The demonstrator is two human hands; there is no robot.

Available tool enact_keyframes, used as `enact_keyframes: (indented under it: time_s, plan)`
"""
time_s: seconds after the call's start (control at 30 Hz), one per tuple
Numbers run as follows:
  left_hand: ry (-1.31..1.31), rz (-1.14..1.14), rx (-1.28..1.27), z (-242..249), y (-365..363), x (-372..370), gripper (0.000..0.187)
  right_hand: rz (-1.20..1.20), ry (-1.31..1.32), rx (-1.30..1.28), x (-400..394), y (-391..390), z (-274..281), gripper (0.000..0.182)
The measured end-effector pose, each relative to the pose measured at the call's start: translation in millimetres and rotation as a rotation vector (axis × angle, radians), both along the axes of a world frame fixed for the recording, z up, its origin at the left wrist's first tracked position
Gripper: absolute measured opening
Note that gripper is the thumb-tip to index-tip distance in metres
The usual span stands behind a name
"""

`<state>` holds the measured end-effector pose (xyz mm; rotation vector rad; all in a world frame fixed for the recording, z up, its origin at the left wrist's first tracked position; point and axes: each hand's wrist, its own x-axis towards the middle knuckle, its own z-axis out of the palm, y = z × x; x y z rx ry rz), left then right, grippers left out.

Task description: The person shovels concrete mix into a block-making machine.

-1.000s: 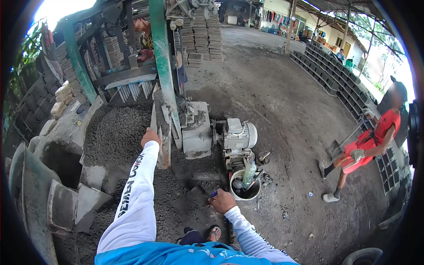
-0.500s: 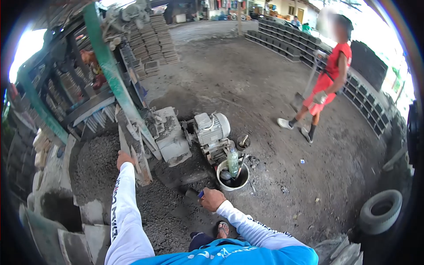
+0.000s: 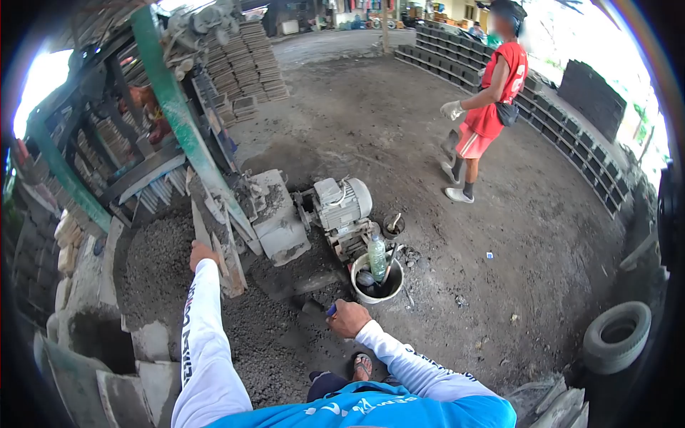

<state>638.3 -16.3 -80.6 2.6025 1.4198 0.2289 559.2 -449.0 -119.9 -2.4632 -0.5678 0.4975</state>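
Since earlier frame: co-worker in red [image 3: 491, 100] stepped away, shovel gone from view. Left hand [image 3: 203, 254] braced on plank [image 3: 227, 265], fingers curled over it; right hand [image 3: 347, 318] fingers closed on trowel [image 3: 318, 309]. Gravel mix [image 3: 160, 264] judged mostly unscooped.

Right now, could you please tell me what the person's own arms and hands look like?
Both arms wear long, close-fitting white sleeves. The left sleeve carries dark block lettering running along its length; the right sleeve shows small dark marks near the upper arm. The sleeves join a bright blue shirt. The left hand and right hand are bare, without gloves.
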Motion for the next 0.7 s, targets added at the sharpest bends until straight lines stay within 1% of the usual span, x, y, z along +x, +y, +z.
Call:
enact_keyframes:
  time_s: [0.07,0.23,0.37,0.47,0.7]
  plan:
    - [-0.017,0.003,0.003,0,2,-2,0.045,-0.008,0.003,-0.03,0,1,-5,0.04]
    - [-0.04,0.017,-0.046,11,-5,-6,0.043,0.013,-0.021,0.008,-5,5,-5,0.036]
    - [-0.081,0.035,-0.04,0,5,-3,0.035,0.054,-0.046,-0.02,-9,16,-3,0.036]
    - [-0.039,0.035,-0.074,11,-1,-6,0.038,0.088,-0.054,-0.056,-10,25,3,0.036]
    - [-0.074,0.05,-0.096,1,9,-3,0.043,0.155,-0.083,-0.042,-9,49,5,0.033]
